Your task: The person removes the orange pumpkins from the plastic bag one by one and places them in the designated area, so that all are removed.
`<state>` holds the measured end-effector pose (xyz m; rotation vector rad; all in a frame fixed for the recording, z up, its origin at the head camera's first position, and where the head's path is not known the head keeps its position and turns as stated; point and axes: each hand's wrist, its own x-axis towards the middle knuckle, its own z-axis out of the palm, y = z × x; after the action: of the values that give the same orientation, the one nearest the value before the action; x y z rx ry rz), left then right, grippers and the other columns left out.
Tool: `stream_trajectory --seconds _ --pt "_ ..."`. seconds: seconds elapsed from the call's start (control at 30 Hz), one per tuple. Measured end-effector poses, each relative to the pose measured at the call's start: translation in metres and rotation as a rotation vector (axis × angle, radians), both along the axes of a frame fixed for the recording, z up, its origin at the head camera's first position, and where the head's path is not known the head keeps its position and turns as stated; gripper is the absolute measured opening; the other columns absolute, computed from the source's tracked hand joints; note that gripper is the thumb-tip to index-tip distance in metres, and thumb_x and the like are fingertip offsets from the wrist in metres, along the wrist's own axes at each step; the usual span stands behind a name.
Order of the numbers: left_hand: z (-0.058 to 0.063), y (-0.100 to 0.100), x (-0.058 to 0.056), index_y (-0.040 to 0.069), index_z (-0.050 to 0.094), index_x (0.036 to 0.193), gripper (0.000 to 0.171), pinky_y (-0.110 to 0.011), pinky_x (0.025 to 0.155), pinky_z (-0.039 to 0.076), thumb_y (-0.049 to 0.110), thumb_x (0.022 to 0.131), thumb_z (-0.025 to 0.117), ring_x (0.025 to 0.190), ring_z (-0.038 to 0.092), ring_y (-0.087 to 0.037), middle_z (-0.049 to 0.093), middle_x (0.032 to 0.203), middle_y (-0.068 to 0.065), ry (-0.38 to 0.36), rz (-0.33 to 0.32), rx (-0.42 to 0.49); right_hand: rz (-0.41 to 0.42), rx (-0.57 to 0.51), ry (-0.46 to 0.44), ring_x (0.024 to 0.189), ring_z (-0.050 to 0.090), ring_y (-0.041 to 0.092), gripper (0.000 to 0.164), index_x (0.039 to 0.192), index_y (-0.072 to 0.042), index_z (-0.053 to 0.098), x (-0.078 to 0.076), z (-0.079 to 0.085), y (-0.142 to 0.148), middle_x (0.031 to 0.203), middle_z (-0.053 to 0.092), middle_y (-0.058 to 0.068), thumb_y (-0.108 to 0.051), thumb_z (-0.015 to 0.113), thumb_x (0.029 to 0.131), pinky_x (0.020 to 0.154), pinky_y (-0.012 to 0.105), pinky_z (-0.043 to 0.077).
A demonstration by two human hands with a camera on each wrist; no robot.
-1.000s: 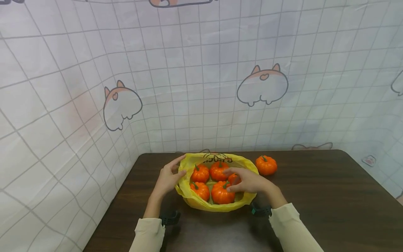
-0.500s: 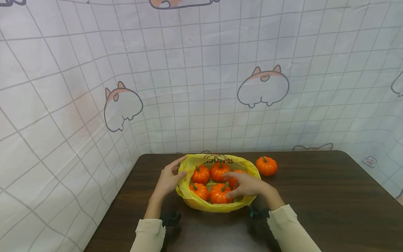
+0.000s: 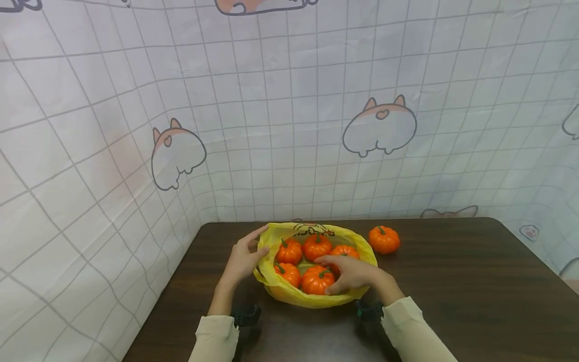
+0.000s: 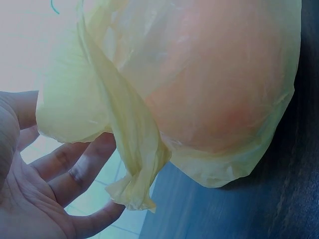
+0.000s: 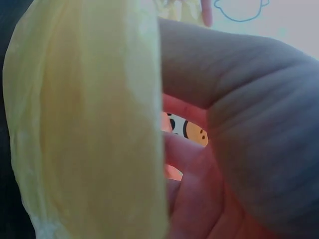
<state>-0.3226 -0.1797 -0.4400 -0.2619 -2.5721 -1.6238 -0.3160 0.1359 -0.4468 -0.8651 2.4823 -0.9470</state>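
Note:
A yellow plastic bag point(image 3: 289, 296) stands on the table with its mouth spread wide. Several small orange pumpkins with green stems lie inside, including a front pumpkin point(image 3: 315, 281) and a right-hand pumpkin point(image 3: 346, 250). My left hand point(image 3: 242, 259) holds the bag's left rim, thumb inside the mouth and fingers outside. In the left wrist view, a twisted fold of the bag point(image 4: 132, 134) crosses those fingers. My right hand point(image 3: 350, 274) reaches over the right rim, its fingers spread above and beside the front pumpkin. In the right wrist view the bag's wall point(image 5: 94, 124) hides the fingertips.
One more orange pumpkin point(image 3: 384, 240) sits on the dark wooden table point(image 3: 461, 281), behind and to the right of the bag. A white gridded cloth point(image 3: 298, 125) with cartoon drawings hangs behind the table and along the left side.
My right hand has shifted slightly left and down within the bag, uncovering more of the right-hand pumpkin. The front pumpkin has moved a little. My left hand has stayed at the rim.

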Motion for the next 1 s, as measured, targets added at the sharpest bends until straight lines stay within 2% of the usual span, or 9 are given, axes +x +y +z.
stream_trajectory --seconds 0.43,0.67,0.8,0.9,1.0 --pt "-0.002 0.000 -0.001 0.030 0.055 0.149 0.059 -0.037 0.066 0.063 0.009 0.096 0.070 0.080 0.074 -0.021 0.073 0.119 -0.022 -0.004 0.009 -0.017 0.003 0.003 -0.008 0.137 0.050 0.037 0.072 0.146 -0.011 0.055 -0.001 -0.001 0.000 0.148 0.056 0.011 -0.025 0.085 0.083 0.112 0.062 0.040" --pt "0.000 0.000 0.000 0.030 0.054 0.149 0.059 -0.037 0.065 0.063 0.009 0.096 0.069 0.080 0.074 -0.022 0.072 0.122 -0.024 -0.017 0.008 -0.004 0.014 -0.040 0.004 0.136 0.051 0.036 0.073 0.146 -0.010 0.054 -0.002 0.003 0.003 0.146 0.058 0.014 -0.029 0.086 0.083 0.112 0.060 0.040" --pt "0.000 0.001 0.000 0.029 0.054 0.149 0.059 -0.037 0.064 0.063 0.010 0.096 0.069 0.080 0.075 -0.022 0.071 0.124 -0.024 -0.022 0.003 -0.002 -0.007 -0.098 -0.081 0.099 0.071 0.034 0.073 0.147 -0.011 0.051 0.000 0.006 0.005 0.150 0.051 0.022 -0.026 0.085 0.084 0.089 0.050 0.057" --pt "0.000 0.000 0.001 0.028 0.054 0.149 0.058 -0.037 0.065 0.063 0.010 0.096 0.070 0.081 0.075 -0.023 0.071 0.125 -0.024 -0.020 -0.001 -0.005 -0.035 -0.141 -0.154 0.069 0.071 0.030 0.074 0.149 -0.013 0.049 0.001 0.008 0.007 0.154 0.044 0.026 -0.024 0.085 0.085 0.068 0.042 0.061" --pt "0.000 -0.001 0.001 0.028 0.053 0.150 0.059 -0.037 0.065 0.062 0.012 0.096 0.069 0.083 0.075 -0.023 0.070 0.126 -0.024 -0.012 -0.006 -0.018 -0.053 -0.175 -0.174 0.067 0.071 0.029 0.075 0.149 -0.013 0.048 0.002 0.011 0.010 0.155 0.040 0.028 -0.024 0.085 0.085 0.067 0.041 0.061"
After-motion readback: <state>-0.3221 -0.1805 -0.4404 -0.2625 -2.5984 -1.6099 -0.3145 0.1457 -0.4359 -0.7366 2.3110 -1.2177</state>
